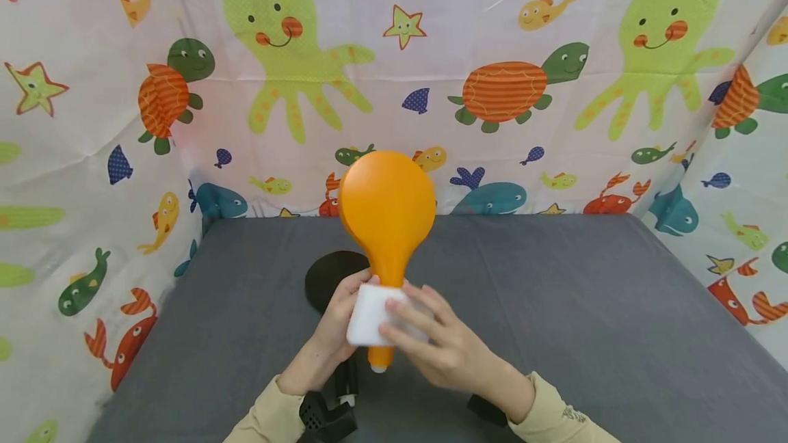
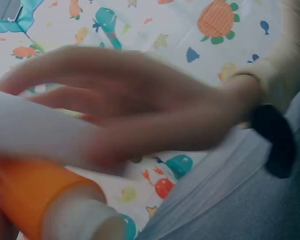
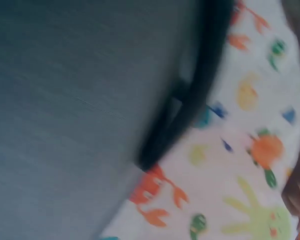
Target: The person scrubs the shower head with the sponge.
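Observation:
An orange paddle-shaped thing (image 1: pixel 388 204) stands upright in the air, with a round head, a narrow neck and a pale tip on its handle. Across the handle lies a white block (image 1: pixel 368 314). My left hand (image 1: pixel 337 323) holds the block from the left; in the left wrist view its thumb presses on the blurred white surface, just above the orange handle (image 2: pixel 35 200). Over the block's front and right side spread the fingers of my right hand (image 1: pixel 446 344); its thumb is hidden. The right wrist view catches only an edge of that hand.
A black round thing (image 1: pixel 326 279) with a dark handle (image 1: pixel 347 376) lies on the grey cloth-covered table (image 1: pixel 554 306) behind my left hand. Sea-animal curtains (image 1: pixel 369 53) enclose the back and both sides. Black straps sit at my wrists.

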`<state>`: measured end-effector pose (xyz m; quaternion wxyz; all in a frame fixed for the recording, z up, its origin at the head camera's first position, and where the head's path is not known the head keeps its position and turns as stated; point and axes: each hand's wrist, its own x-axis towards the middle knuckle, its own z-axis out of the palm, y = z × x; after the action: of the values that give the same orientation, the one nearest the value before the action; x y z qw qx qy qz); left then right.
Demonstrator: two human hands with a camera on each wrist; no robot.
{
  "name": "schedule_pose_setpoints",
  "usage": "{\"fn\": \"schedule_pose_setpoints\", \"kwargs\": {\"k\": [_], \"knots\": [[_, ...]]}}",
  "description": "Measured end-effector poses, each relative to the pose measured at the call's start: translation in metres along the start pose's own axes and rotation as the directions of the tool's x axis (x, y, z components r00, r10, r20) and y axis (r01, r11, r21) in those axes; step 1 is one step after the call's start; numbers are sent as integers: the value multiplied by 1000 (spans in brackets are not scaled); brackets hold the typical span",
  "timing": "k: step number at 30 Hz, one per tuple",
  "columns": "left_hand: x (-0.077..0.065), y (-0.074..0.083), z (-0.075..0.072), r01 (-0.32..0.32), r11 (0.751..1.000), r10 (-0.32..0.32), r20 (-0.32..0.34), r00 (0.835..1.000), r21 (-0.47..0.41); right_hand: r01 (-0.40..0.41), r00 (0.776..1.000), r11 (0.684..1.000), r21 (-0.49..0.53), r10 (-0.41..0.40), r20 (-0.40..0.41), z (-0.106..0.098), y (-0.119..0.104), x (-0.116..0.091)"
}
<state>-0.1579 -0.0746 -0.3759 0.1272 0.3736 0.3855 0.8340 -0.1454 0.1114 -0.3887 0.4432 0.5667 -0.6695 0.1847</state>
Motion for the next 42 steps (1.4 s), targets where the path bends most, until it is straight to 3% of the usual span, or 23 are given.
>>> {"fn": "schedule_pose_setpoints", "kwargs": {"k": [4, 6, 8, 10, 12, 15, 18, 21, 25, 30, 33, 35, 38, 42], "knots": [[0, 2, -1, 50, 997, -52, -46, 998, -53, 102, 974, 994, 43, -108, 198, -2, -14, -18], [0, 2, 0, 64, 997, -66, -59, 996, -39, 125, 969, 991, 38, -130, 209, -3, -13, -18], [0, 0, 1, 63, 998, -63, -62, 996, -2, 117, 982, 993, 16, -118, 145, -3, -5, -13], [-1, -1, 2, 54, 998, -53, -59, 997, 20, 59, 997, 998, 1, -59, 54, -4, 4, -4], [0, -3, 4, 57, 998, -56, -60, 997, 18, -57, 998, 998, 11, 57, -18, -5, 14, 6], [0, -6, 6, 92, 996, -91, -81, 993, 11, -228, 971, 973, 42, 231, -64, -7, 24, 16], [1, -8, 5, 128, 992, -125, -111, 986, 16, -302, 950, 951, 61, 305, -58, -7, 23, 17], [1, -9, 3, 120, 992, -115, -139, 984, 31, -259, 964, 963, 73, 262, -36, -4, 13, 8], [0, -6, -1, 98, 995, -93, -144, 985, 27, -137, 990, 987, 79, 135, 32, -2, -6, -10], [1, -4, -2, 92, 995, -90, -91, 992, 27, 31, 991, 999, 40, -36, 132, -4, -11, -18], [0, -4, 0, 79, 996, -76, -64, 995, 43, 33, 999, 999, -26, -32, 41, -3, 1, -9], [0, -5, 2, 81, 996, -78, -55, 995, 48, -35, 998, 997, -65, 32, -49, -3, 10, -1], [0, -6, 4, 90, 995, -87, -55, 995, 53, -165, 977, 982, -91, 150, -149, -3, 20, 11], [1, -5, 3, 98, 994, -94, -69, 993, 52, -238, 960, 970, -42, 228, -159, 0, 18, 14]]}}
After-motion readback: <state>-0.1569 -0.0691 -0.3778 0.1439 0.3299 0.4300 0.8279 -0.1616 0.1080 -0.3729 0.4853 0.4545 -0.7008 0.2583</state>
